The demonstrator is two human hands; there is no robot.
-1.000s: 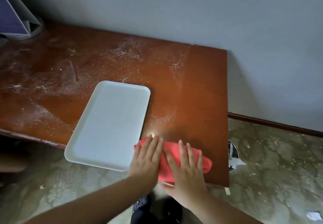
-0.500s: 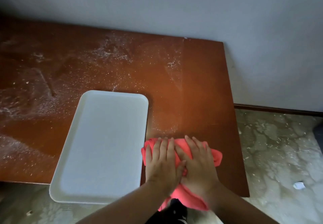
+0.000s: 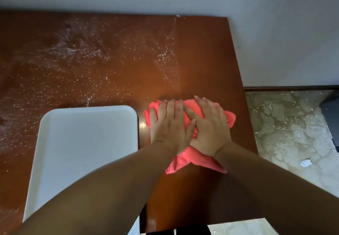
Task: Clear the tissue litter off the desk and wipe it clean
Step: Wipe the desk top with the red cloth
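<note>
Wiping step: L hand (image 3: 170,124) & R hand (image 3: 211,124), fingers flat, gripping nothing, press pink cloth (image 3: 230,119) at 4 o'clock on desk (image 3: 203,54) beside tray (image 3: 82,152); next, prob. push toward 11 o'clock tissue specks (image 3: 80,51).

Brown wooden bench (image 3: 205,54), rear and left strewn with white specks (image 3: 73,47). Bearing white tray (image 3: 82,152) at front left; crumpled pink cloth (image 3: 192,159) just beside tray's right edge.

Seen from above: left hand (image 3: 170,124) and right hand (image 3: 211,126) bare, nails short. Forearms (image 3: 110,189) bare up to frame edge. Sliver of black clothing (image 3: 192,230) at bottom edge between arms; garment type cannot be told.
</note>
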